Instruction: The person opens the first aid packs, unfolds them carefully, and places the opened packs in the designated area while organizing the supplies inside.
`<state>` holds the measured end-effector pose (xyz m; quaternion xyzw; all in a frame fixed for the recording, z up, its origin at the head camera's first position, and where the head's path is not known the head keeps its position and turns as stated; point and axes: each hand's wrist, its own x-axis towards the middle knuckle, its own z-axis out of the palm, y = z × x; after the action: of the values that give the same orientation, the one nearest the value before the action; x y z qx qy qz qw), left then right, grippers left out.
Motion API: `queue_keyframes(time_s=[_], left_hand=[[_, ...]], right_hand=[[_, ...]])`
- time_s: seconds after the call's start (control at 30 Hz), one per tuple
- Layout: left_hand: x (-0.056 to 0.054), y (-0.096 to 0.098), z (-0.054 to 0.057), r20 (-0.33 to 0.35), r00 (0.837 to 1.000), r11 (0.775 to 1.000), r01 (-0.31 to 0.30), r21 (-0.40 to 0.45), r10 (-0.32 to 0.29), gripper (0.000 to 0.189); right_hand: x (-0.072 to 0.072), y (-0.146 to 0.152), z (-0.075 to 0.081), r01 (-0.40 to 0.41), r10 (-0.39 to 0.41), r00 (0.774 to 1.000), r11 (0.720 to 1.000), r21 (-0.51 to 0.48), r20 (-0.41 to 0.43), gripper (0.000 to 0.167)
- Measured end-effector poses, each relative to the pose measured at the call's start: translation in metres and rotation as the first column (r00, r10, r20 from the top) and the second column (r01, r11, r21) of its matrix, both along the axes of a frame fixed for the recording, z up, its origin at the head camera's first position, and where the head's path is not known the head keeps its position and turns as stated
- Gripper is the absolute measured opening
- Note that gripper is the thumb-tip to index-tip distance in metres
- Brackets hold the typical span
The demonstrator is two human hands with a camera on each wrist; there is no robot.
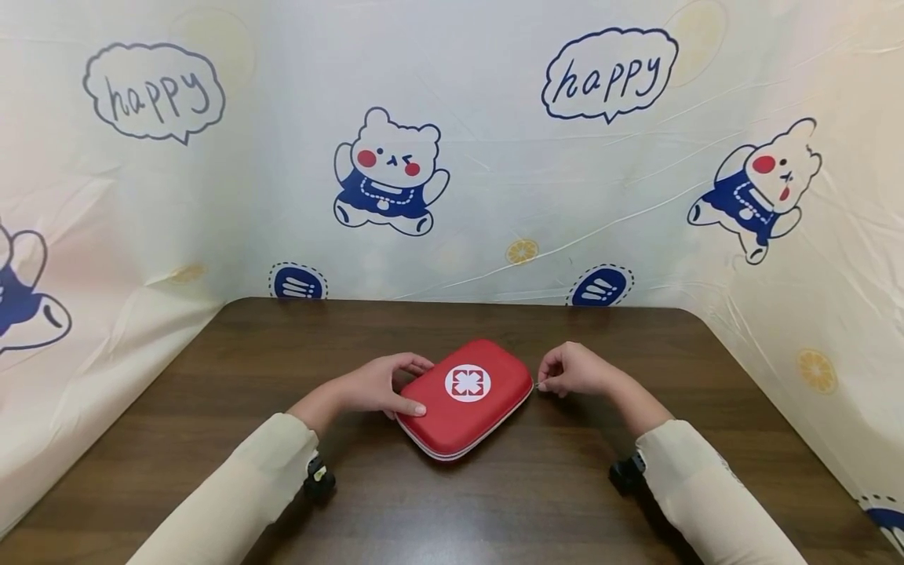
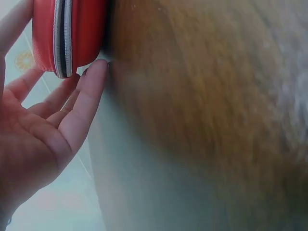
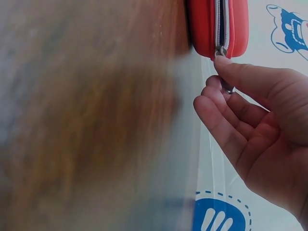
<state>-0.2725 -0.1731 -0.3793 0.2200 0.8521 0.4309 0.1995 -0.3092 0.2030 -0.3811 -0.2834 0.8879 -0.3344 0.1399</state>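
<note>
The red case [image 1: 466, 412] lies flat on the table [image 1: 508, 510], between the two hands, with its long way running from near left to far right; the left hand [image 1: 374, 384] is at its left end, thumb on top and fingers at the side, so it holds that end; the right hand [image 1: 575, 369] is just past the right end, and its thumb and fingertips pinch the little zip pull [image 3: 227, 87]; the pull sticks out from the case, so the right hand is the nearer one to it; two pale zip strips [image 2: 68, 33] run round the edge with a dark line between, and I cannot tell if they are undone there; a round white badge [image 1: 468, 383] sits on top; the table is brown wood, a bit shiny at the near side; past its far edge hangs a pale cloth [image 1: 487, 71] with bears [image 1: 384, 192] in blue, orange slices [image 1: 522, 252] and speech bubbles [image 1: 154, 92] that say "happy".
</note>
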Motion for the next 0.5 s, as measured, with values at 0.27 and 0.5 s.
queue_keyframes(time_s=[0.27,0.5], left_hand=[[-0.003,-0.006,0.003,-0.001,0.993,0.993,-0.115,0.022,0.115,0.058],[-0.01,-0.009,0.001,-0.099,0.968,0.972,-0.234,-0.034,0.23,0.044]], right_hand=[[0.007,0.004,0.003,-0.028,0.028,0.999,1.0,-0.002,0.038,0.005],[0.015,-0.002,0.004,-0.06,0.06,0.998,0.998,-0.003,0.027,0.006]])
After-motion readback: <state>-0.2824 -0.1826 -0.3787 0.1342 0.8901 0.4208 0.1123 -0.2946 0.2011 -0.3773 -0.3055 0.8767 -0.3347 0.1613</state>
